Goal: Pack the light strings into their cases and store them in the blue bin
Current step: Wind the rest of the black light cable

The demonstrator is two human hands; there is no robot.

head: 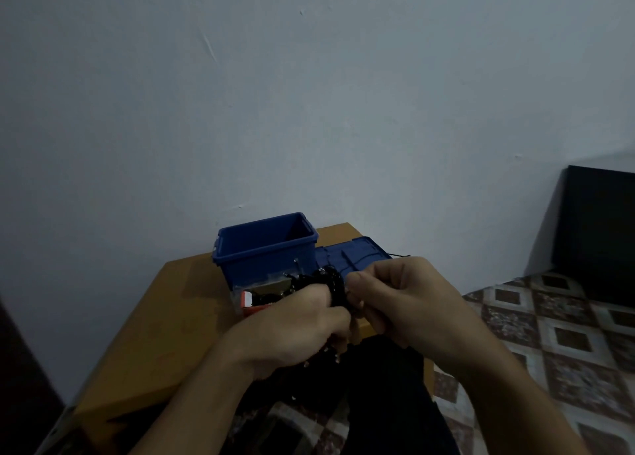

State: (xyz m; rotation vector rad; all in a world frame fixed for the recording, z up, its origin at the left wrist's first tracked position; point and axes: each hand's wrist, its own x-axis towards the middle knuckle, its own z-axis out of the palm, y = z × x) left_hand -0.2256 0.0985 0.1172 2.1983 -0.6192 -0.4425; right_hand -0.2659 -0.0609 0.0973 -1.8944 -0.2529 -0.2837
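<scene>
A black light string [332, 284] is wound in a bundle around the fingers of my left hand [295, 327], which is closed on it. My right hand [398, 300] pinches the string at the bundle's right side. Part of the string hangs below my left hand. Behind my hands stands the open blue bin [266, 248] on a brown cardboard box [165, 331]. The bin's blue lid [354, 253] lies flat to its right. In front of the bin sits a clear plastic case [256, 295] with an orange insert, open, with some black string in it.
A pale wall rises directly behind the box. A black panel [598, 228] leans against the wall at the right. Patterned floor tiles [549, 334] spread to the right and below. My dark trouser leg [388, 403] lies under my hands.
</scene>
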